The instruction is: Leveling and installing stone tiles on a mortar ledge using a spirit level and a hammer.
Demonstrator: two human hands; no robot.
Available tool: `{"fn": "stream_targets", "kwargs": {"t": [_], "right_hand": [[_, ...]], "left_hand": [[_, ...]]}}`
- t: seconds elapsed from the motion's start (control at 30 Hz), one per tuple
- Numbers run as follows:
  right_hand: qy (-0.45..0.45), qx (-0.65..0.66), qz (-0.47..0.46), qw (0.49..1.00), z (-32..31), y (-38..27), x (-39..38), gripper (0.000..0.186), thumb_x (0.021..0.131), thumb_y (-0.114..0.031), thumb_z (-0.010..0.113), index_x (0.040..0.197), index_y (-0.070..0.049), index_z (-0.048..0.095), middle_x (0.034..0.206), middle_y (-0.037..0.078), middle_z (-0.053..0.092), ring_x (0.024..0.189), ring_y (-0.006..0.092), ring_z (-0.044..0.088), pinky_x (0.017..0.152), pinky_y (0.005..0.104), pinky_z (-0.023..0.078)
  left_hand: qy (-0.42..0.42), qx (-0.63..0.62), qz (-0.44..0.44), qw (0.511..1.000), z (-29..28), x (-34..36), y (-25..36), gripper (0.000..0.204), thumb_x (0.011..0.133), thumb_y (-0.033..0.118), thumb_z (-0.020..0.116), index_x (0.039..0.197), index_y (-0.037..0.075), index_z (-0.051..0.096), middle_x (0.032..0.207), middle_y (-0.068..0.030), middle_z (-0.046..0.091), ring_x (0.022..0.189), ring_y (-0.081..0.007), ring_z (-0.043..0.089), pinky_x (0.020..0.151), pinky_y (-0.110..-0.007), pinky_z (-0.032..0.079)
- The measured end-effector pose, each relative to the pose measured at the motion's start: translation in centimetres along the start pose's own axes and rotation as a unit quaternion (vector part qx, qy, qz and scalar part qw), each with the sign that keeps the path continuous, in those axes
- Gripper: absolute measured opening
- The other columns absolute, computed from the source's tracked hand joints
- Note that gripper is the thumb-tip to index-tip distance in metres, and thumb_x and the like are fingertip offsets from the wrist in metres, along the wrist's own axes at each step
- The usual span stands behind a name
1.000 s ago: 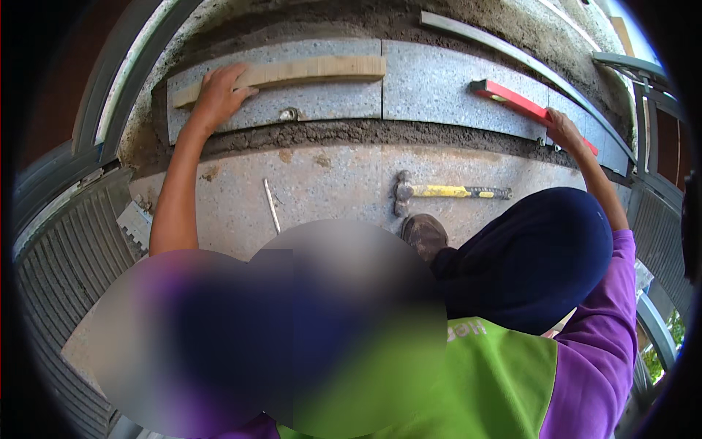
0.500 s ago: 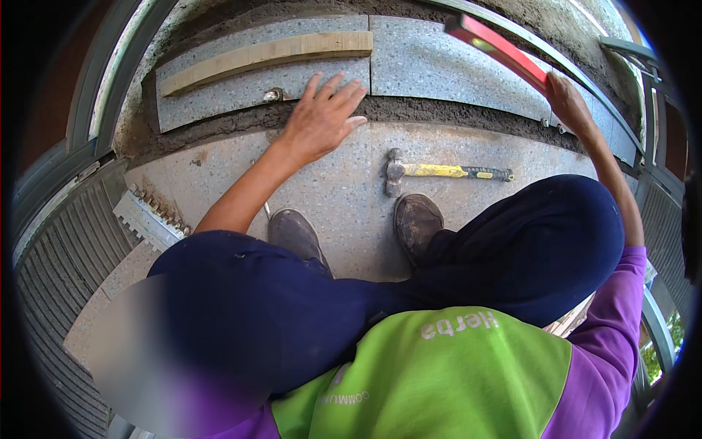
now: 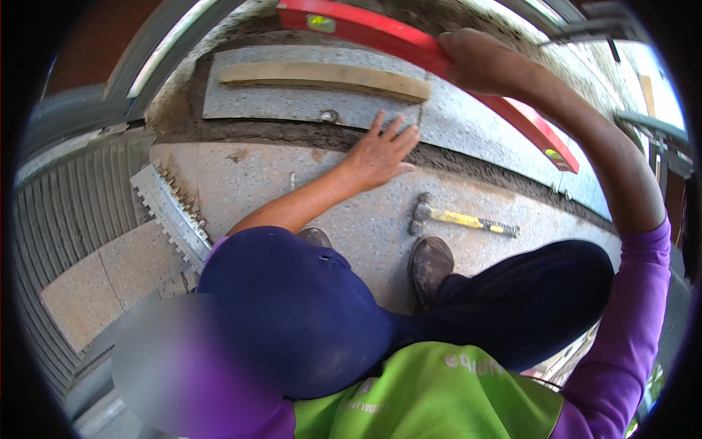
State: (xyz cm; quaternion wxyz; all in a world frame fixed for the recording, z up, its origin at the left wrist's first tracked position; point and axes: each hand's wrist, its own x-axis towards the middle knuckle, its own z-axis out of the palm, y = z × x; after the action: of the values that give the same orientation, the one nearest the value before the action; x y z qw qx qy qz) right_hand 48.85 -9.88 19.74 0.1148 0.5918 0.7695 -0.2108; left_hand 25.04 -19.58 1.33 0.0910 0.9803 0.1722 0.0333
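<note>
Raised over the far row of tiles, a red spirit level (image 3: 380, 36) is gripped near its middle by my right hand (image 3: 479, 62). My left hand (image 3: 382, 155) has its fingers spread on the near edge of a grey speckled tile (image 3: 285, 111), close to a joint. A wooden batten (image 3: 322, 78) lies along that tile, beyond my fingers. On the nearer paving (image 3: 351, 212), in front of my shoe, rests a hammer (image 3: 464, 221) with a yellow and black handle. A small metal piece (image 3: 329, 115) sits at the tile's near edge.
A strip of dark mortar (image 3: 263, 132) runs between the two tile rows. At the left, a notched trowel (image 3: 172, 216) lies beside ridged grey flooring (image 3: 80, 205) and loose-looking tiles (image 3: 110, 278). Metal frame bars (image 3: 157, 58) stand at the far left.
My right hand has swung the spirit level leftward, so it now spans above the tiles. My view has shifted and turned, while my left hand stays spread at the tile edge.
</note>
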Motion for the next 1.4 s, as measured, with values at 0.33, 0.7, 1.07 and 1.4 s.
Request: {"fn": "stream_targets", "kwargs": {"t": [0.33, 0.7, 1.07, 1.4], "right_hand": [[-0.020, -0.011, -0.068, 0.997, 1.0, -13.4, 12.9, 0.026, 0.081, -0.005, 0.059, 0.098, 0.004, 0.076, 0.103, 0.028, 0.072, 0.101, 0.0427, 0.072, 0.089, 0.0471, 0.058], [-0.067, -0.041, -0.090, 0.993, 1.9, -17.0, 18.5, 0.028, 0.081, -0.007, 0.061, 0.102, 0.002, 0.075, 0.101, 0.027, 0.072, 0.101, 0.0420, 0.071, 0.089, 0.0475, 0.057], [-0.021, -0.009, -0.052, 0.998, 3.0, -14.6, 14.6, 0.048, 0.083, -0.034, 0.076, 0.116, 0.000, 0.068, 0.101, 0.027, 0.072, 0.097, 0.0389, 0.072, 0.084, 0.0454, 0.056], [-0.009, 0.057, 0.018, 0.998, -0.8, -4.2, 5.2, 0.056, 0.096, -0.050, 0.068, 0.116, 0.002, 0.069, 0.106, 0.025, 0.074, 0.096, 0.0339, 0.074, 0.081, 0.0476, 0.060]], "left_hand": [[0.043, -0.081, -0.019, 0.996, 0.8, -1.0, 0.0, 0.071, 0.097, 0.053, 0.058, 0.149, 0.006, 0.049, 0.156, -0.0162, 0.044, 0.148, -0.0399, 0.032, 0.121, -0.067, 0.018], [0.165, -0.179, -0.104, 0.964, -2.0, -3.9, -2.6, 0.065, 0.098, 0.046, 0.060, 0.141, -0.003, 0.055, 0.147, -0.0231, 0.051, 0.141, -0.0400, 0.041, 0.118, -0.063, 0.027], [0.238, -0.183, -0.147, 0.942, -5.7, -5.8, -4.1, 0.061, 0.100, 0.044, 0.061, 0.136, -0.005, 0.057, 0.137, -0.0206, 0.058, 0.134, -0.0367, 0.047, 0.115, -0.054, 0.035], [0.291, -0.222, -0.229, 0.902, -9.0, -10.8, -7.0, 0.043, 0.094, 0.022, 0.072, 0.127, -0.005, 0.064, 0.124, -0.0197, 0.068, 0.119, -0.0352, 0.061, 0.104, -0.044, 0.048]]}}
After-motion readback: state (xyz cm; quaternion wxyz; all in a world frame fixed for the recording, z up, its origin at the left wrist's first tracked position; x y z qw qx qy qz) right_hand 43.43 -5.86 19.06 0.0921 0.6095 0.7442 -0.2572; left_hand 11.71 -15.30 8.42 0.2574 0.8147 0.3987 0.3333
